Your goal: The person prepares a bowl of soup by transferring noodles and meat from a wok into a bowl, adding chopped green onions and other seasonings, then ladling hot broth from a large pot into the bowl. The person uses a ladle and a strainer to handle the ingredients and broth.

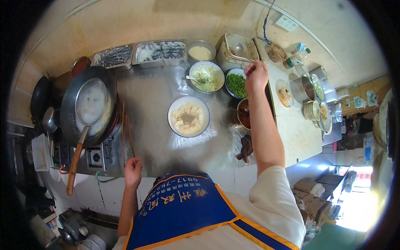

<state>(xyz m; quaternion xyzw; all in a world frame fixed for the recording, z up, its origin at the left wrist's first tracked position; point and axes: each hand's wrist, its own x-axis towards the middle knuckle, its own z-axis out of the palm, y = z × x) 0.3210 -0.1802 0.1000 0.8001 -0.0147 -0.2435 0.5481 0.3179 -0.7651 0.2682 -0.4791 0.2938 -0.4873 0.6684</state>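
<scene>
My right hand (257, 75) reaches to the far right of the steel counter, its fingers closed on the handle of a ladle (238, 49) whose bowl lies over a square tub (223, 56). My left hand (133, 170) hangs half curled at the near counter edge, by the ends of long wooden chopsticks (129, 134); whether it touches them I cannot tell. Between the hands, a white blue-rimmed bowl (188, 128) holds pale food with brown powder on top. Beyond it stand a bowl of chopped pale-green food (214, 73) with a spoon and a bowl of chopped greens (236, 82).
At left, a wok (68, 103) on a burner carries a wood-handled strainer (91, 103) over cloudy liquid. Steel trays (159, 53) line the wall. A container of dark red sauce (244, 114) stands under my right forearm. A white side counter (297, 134) bears bowls and a bottle (297, 57).
</scene>
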